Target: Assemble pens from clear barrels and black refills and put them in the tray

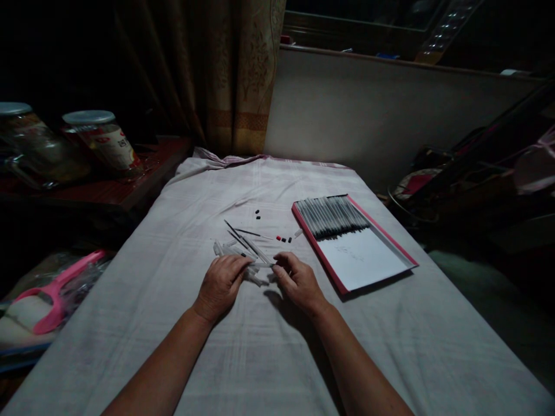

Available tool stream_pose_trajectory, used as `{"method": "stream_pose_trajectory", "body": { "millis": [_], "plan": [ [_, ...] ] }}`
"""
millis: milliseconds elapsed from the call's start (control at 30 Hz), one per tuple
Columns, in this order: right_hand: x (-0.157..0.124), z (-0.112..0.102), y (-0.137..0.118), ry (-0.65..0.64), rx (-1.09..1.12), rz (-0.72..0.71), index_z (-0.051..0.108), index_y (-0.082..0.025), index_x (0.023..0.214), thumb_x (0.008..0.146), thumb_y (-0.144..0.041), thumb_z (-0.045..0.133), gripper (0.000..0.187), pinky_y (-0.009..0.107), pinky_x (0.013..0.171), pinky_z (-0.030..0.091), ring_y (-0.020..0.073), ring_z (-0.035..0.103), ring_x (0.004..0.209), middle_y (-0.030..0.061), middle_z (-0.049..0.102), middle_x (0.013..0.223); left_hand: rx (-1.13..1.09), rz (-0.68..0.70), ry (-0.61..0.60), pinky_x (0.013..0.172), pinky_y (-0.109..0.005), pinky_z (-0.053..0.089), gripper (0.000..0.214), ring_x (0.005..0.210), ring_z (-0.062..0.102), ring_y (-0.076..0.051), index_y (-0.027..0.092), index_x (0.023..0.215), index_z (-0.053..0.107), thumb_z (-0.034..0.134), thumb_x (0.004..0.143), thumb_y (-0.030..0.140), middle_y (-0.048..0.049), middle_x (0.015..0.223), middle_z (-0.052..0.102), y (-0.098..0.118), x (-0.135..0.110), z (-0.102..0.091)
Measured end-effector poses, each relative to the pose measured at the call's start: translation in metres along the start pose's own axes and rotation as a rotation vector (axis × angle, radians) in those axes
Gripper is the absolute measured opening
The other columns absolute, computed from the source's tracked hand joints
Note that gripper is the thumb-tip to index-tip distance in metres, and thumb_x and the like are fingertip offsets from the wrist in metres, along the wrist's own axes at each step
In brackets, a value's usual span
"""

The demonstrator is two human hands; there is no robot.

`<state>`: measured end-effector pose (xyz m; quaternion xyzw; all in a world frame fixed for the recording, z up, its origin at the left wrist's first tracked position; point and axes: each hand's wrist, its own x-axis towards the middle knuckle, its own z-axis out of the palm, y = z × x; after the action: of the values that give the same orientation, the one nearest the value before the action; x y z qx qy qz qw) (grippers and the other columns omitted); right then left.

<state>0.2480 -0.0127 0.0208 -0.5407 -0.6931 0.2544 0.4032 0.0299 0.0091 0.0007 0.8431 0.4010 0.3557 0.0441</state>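
Observation:
Between my two hands a slim, clear pen barrel (262, 265) lies almost level. My left hand (222, 284) pinches its left end, where a small dark tip shows at the fingers. Thumb and forefinger of my right hand (299, 282) close on the other end. Just beyond and under the hands is a loose pile of clear pen parts (225, 248). Thin dark ink refills (248, 232) lie across and behind that pile. Small black plugs (258, 217) and a red plug (278, 238) are scattered farther back.
Right of my hands, an open red-edged box (368, 263) holds a row of clear pens (332, 215) at its far end. A pale checked cloth (243, 358) covers the table. Lidded jars (104, 141) stand on a side table at left, above a pink handled item (56, 294).

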Motion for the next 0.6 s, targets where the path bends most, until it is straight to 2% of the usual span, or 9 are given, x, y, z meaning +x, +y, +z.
{"method": "stream_pose_trajectory", "body": {
  "millis": [67,167,333,467,600],
  "plan": [
    [-0.0013,-0.0009,-0.0007,-0.001,0.008,-0.017,0.065,-0.021,0.092,0.086,-0.028,0.053,0.016,0.024,0.065,0.048,0.0149,0.063,0.068,0.0027,0.07,0.081,-0.002,0.006,0.001,0.082,-0.037,0.05,0.02,0.093,0.064,-0.021,0.021,0.112,0.062,0.053,0.093,0.02,-0.0071,0.101,0.071,0.0001,-0.0001,0.0002],
    [-0.0035,-0.0015,-0.0006,-0.016,-0.032,-0.014,0.065,-0.021,0.08,0.09,-0.03,0.048,0.022,0.025,0.065,0.047,0.0156,0.063,0.068,0.0028,0.068,0.073,-0.014,0.016,-0.012,0.083,-0.037,0.05,0.021,0.094,0.064,-0.021,0.021,0.113,0.061,0.054,0.093,0.02,-0.007,0.102,0.071,-0.0009,-0.0009,0.0011],
    [-0.0077,-0.0013,0.0016,-0.013,-0.039,0.013,0.064,-0.021,0.098,0.087,-0.028,0.053,0.018,0.024,0.063,0.047,0.0148,0.063,0.067,0.0024,0.07,0.081,-0.017,0.016,-0.018,0.083,-0.038,0.05,0.021,0.094,0.064,-0.022,0.021,0.113,0.061,0.055,0.092,0.019,-0.0073,0.102,0.071,-0.0018,-0.0018,0.0022],
    [-0.0097,-0.001,0.0035,-0.007,-0.06,-0.007,0.065,-0.021,0.088,0.09,-0.029,0.049,0.018,0.025,0.066,0.048,0.0158,0.065,0.07,0.0029,0.069,0.078,-0.015,0.027,-0.017,0.083,-0.038,0.05,0.021,0.094,0.064,-0.021,0.02,0.113,0.061,0.053,0.093,0.02,-0.0073,0.102,0.071,-0.001,-0.0011,0.0017],
    [-0.0097,-0.0009,0.0038,-0.003,-0.057,-0.009,0.064,-0.02,0.1,0.087,-0.028,0.052,0.019,0.024,0.064,0.048,0.0149,0.064,0.066,0.0033,0.071,0.083,-0.015,0.025,-0.02,0.082,-0.038,0.05,0.022,0.094,0.064,-0.021,0.02,0.113,0.061,0.052,0.093,0.019,-0.0078,0.101,0.071,-0.0001,-0.0002,0.0006]
  ]
}}
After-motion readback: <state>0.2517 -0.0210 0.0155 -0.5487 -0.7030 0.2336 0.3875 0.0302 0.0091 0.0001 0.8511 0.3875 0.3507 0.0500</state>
